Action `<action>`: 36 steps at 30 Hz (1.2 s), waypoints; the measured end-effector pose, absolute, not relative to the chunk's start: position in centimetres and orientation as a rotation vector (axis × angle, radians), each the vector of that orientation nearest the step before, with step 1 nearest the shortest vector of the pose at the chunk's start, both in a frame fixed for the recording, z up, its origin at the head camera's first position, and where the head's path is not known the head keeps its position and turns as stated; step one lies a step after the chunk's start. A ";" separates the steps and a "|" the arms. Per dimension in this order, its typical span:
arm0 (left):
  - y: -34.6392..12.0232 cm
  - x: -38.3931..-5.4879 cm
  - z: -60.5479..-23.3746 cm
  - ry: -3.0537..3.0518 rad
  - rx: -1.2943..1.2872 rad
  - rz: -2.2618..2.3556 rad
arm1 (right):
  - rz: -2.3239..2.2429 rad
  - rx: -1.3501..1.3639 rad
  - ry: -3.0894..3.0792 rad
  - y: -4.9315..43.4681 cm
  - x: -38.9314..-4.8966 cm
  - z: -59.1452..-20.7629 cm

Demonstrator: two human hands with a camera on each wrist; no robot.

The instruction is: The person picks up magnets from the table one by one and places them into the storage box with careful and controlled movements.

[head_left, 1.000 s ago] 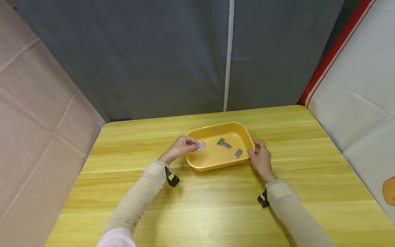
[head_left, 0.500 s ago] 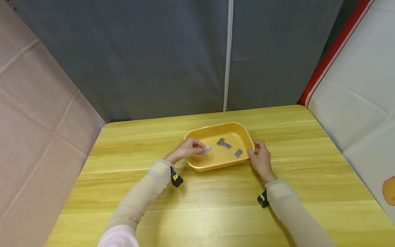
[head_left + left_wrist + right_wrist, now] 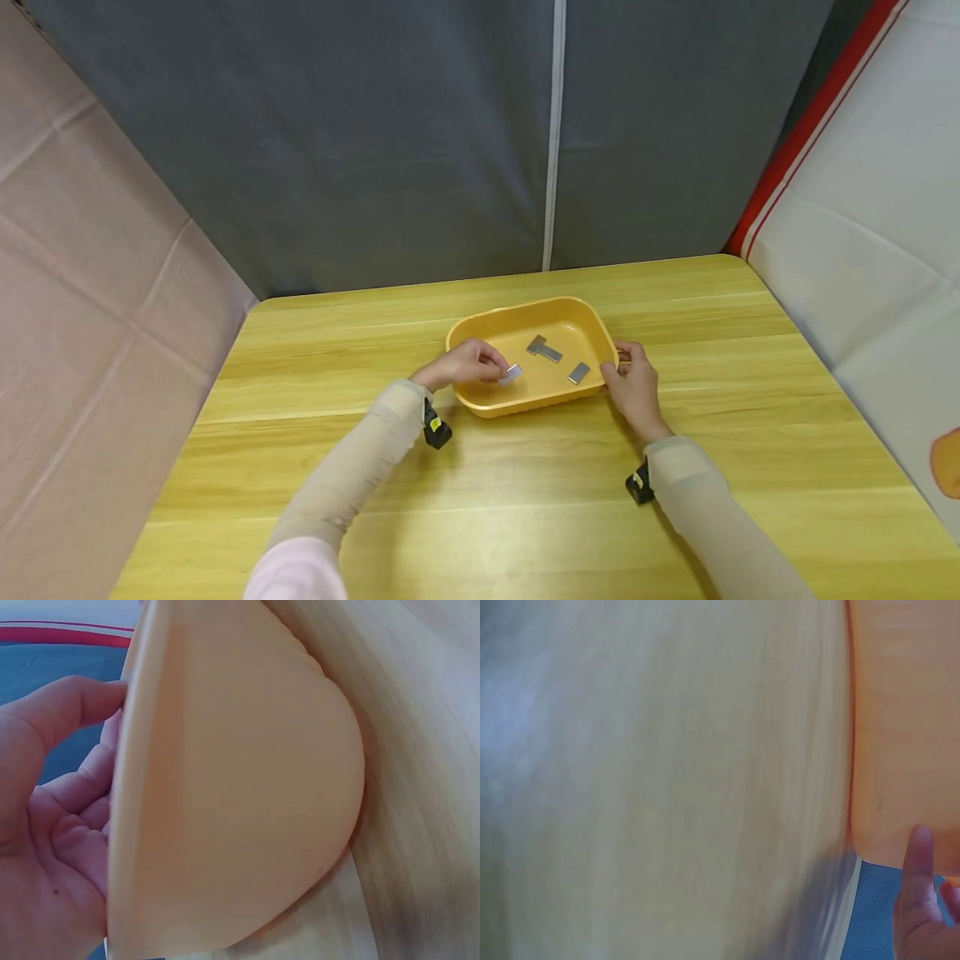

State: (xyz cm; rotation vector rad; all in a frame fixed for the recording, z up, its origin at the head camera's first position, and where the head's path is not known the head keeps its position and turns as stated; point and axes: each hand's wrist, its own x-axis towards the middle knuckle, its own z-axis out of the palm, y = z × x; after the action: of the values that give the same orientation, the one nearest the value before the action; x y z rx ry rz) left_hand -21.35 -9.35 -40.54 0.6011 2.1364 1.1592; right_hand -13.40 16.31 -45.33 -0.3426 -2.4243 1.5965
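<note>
A shallow yellow-orange plastic basin (image 3: 525, 312) with rounded corners stands on the wooden table. Over its left part, my left hand (image 3: 471, 363) pinches a small flat silver rectangular piece (image 3: 512, 374) between thumb and fingers, low inside the basin. Several like pieces lie on the basin floor: two overlap near the middle, and a single silver piece (image 3: 578, 372) is toward the right. My right hand (image 3: 633, 385) grips the basin's right end, thumb at the rim. In the left wrist view the basin wall (image 3: 240, 765) hides the fingertips and the pinched piece.
The wooden table (image 3: 525, 508) reaches back to a dark grey cloth wall (image 3: 375, 150). A pale pink cloth (image 3: 112, 292) hangs at the left, and a white cloth with a red border (image 3: 870, 208) at the right. Both wrists carry small black cameras.
My left hand has moved to the right and slightly toward me inside the basin, carrying the silver piece. The right hand, the basin and the other pieces stay where they were.
</note>
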 end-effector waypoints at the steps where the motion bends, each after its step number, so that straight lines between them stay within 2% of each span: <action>1: -9.3 -21.4 -40.5 2.142 0.610 1.133 | 1.593 -0.342 -2.425 16.3 -13.4 -45.3; 15: -8.8 -22.2 -40.0 2.140 0.671 0.853 | 1.577 -0.351 -2.420 16.2 -13.3 -45.2; 36: -7.9 -22.3 -41.5 2.152 0.703 0.656 | 1.580 -0.342 -2.419 16.2 -13.2 -45.3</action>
State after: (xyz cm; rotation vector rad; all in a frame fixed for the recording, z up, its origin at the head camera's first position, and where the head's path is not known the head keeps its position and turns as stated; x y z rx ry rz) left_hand -22.34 -7.87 -41.45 0.7026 2.1518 0.6561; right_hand -13.25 16.17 -45.26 -0.3421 -2.4189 1.5803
